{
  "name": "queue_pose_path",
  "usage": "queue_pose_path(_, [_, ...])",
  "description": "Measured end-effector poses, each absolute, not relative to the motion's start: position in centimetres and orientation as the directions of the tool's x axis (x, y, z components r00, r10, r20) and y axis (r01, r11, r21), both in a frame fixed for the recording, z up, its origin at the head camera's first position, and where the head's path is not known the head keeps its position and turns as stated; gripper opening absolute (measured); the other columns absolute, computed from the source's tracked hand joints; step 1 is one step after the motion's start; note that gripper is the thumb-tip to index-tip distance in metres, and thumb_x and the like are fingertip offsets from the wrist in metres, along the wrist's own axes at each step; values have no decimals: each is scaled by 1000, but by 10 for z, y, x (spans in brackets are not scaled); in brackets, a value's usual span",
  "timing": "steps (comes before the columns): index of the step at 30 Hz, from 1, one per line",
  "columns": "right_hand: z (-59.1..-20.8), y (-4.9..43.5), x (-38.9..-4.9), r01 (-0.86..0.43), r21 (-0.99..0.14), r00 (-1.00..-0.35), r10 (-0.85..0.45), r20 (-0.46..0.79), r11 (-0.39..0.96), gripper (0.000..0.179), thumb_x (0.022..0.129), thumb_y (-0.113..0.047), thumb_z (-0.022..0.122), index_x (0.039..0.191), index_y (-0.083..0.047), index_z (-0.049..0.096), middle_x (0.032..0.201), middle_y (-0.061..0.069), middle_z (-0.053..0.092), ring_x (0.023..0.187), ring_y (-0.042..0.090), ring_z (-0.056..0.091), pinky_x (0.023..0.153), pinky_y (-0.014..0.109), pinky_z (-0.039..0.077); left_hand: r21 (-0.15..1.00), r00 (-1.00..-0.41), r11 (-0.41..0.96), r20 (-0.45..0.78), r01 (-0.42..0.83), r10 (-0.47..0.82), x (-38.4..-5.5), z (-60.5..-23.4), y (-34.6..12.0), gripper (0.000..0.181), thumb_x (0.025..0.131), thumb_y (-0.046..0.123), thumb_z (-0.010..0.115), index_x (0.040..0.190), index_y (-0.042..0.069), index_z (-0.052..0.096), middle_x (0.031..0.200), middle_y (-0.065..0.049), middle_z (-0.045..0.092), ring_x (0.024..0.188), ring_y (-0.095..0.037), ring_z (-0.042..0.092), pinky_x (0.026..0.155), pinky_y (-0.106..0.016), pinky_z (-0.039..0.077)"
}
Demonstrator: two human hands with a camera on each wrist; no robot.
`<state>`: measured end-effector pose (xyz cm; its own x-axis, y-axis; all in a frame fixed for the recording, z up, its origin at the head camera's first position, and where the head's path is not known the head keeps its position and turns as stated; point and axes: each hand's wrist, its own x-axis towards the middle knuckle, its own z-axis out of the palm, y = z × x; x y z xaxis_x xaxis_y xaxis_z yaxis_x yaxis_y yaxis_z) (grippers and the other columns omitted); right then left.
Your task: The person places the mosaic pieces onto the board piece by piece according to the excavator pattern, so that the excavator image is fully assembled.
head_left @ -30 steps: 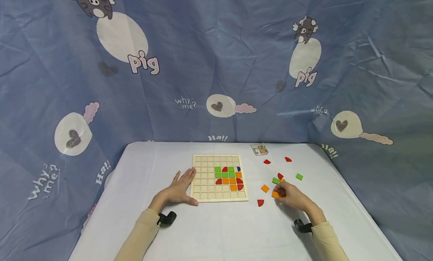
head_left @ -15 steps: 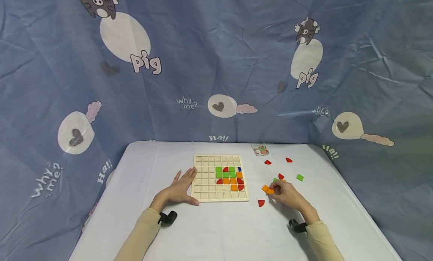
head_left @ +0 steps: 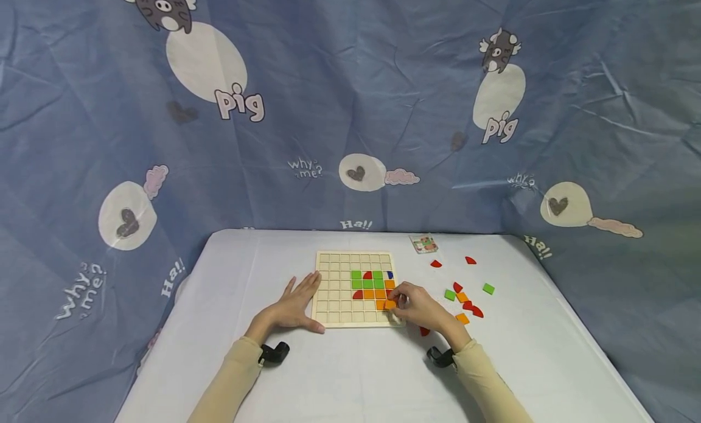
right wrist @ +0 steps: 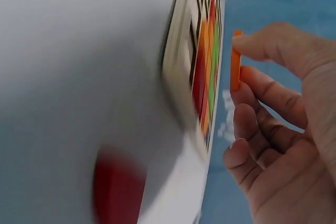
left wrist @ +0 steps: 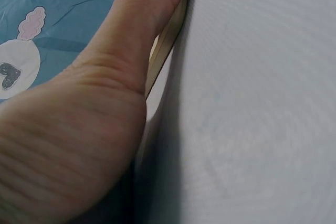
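Observation:
An orange square tile (head_left: 390, 305) is pinched between the thumb and fingers of my right hand (head_left: 420, 308), over the right side of a wooden grid board (head_left: 334, 317). In the right wrist view the tile (right wrist: 235, 66) stands edge-on at the fingertips, apart from the board (right wrist: 176, 51). Green, orange, red and blue pieces fill part of the grid's right half. My left hand (head_left: 290, 308) lies with spread, straight fingers along the board's left edge. The left wrist view shows its thumb (left wrist: 142, 19) at the board's edge (left wrist: 167, 43).
Right of the board lie several loose pieces, among them a green square (head_left: 488, 288), an orange square (head_left: 462, 319) and a red quarter-circle (head_left: 435, 263). A small picture card (head_left: 424, 244) is near the table's back edge. A blue printed cloth (head_left: 306, 118) hangs behind.
My right hand has moved left from the loose pieces to the board, carrying an orange tile. More loose pieces show where it was. My left hand stays at the board's edge.

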<state>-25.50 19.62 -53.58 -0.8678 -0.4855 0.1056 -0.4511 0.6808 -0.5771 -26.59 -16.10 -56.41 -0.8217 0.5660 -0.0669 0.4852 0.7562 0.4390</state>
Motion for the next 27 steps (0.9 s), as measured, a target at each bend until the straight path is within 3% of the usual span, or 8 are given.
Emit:
queue_pose_path(6, [-542,169,-260,-531,-541,-815,-569,114,652,21,84,-19,75,102,-12,68,94,-4,63,77,8,53,65,18,47,440,-825,762,-80,475,560,-266,-564,-160,133,66,72,72,154,-1,3,163,-16,1,151,-33,2,119,-59,-7])
queue_pose_path(27, [-543,152,-276,-561,-501,-782,-621,58,659,18,87,-19,73,103,-13,69,99,-6,62,88,7,55,76,23,50,436,-830,770,-87,466,551,-267,-566,-161,135,64,75,71,154,1,3,163,-14,1,151,-31,1,119,-58,-8])
